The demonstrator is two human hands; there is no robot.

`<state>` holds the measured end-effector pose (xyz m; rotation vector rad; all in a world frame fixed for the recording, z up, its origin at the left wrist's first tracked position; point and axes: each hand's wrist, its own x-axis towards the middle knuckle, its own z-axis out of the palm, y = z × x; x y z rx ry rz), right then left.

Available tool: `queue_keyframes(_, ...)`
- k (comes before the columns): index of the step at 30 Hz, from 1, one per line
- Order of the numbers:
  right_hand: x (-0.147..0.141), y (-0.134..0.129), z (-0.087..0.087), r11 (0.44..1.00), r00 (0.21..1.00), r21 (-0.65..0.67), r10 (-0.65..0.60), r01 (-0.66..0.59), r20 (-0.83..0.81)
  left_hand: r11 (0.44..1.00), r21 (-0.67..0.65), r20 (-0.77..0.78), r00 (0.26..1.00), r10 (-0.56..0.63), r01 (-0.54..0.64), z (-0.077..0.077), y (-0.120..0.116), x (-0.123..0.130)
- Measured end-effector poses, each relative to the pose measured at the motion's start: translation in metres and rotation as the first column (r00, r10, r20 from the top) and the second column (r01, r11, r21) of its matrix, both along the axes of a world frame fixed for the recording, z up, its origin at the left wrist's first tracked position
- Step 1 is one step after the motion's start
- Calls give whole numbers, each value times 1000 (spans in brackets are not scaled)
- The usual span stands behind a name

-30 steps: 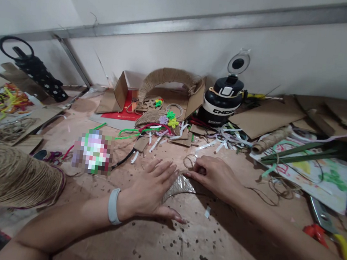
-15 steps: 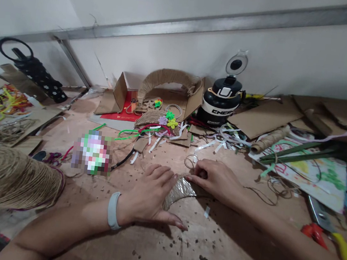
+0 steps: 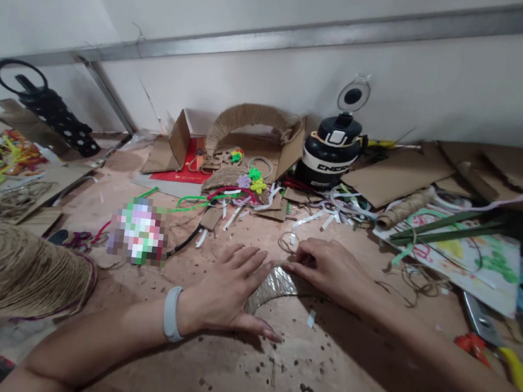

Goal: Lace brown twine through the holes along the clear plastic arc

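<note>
Left hand (image 3: 223, 293): lies palm-down and flat on the desk (image 3: 296, 378), fingers spread wide, pressing the left end of a curved twine-wrapped piece (image 3: 274, 285); a pale band sits on the wrist
Right hand (image 3: 331, 269): fingers curled in and pinched on the upper right end of the curved piece; what lies between the fingertips cannot be told
Curved piece: flat on the desk between both hands, arched, shiny where it is wrapped, near the middle of the desk
Twine loop (image 3: 288, 242): just behind the right hand
Bottle (image 3: 326, 156): black and white, lid flipped up, upright by the wall
Box (image 3: 249, 140): open cardboard, with a twine-wrapped arch in it
Twine bundle (image 3: 18, 271): large, at the left edge
Scissors (image 3: 502, 353): red and yellow handles, far right
</note>
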<state>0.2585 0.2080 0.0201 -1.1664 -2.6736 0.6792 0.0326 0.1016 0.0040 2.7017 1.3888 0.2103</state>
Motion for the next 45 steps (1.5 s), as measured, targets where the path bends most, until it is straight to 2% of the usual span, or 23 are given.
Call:
queue_keyframes(13, 0, 0, -2, 997, 999, -61, -39, 38, -13, 998, -46, 21, 999, -34, 35, 3, 7, 4)
queue_keyframes(20, 6, 1, 6, 998, 998, -46, -31, 34, 52, 995, -94, 32, 999, -41, 44, 4, 10, 8)
queue_keyframes(29, 7, 2, 11, 993, 996, -102, -56, 63, 76, 990, -139, 40, 999, -30, 36, 11, 14, 9)
queue_keyframes(36, 6, 2, 18, 984, 994, -167, -48, 64, 100, 988, -149, 108, 994, -23, 39, 15, 19, 7)
queue_keyframes(45, 12, 2, 19, 989, 985, -131, -52, 74, 167, 986, -129, 24, 994, -103, 105, 7, 27, 16)
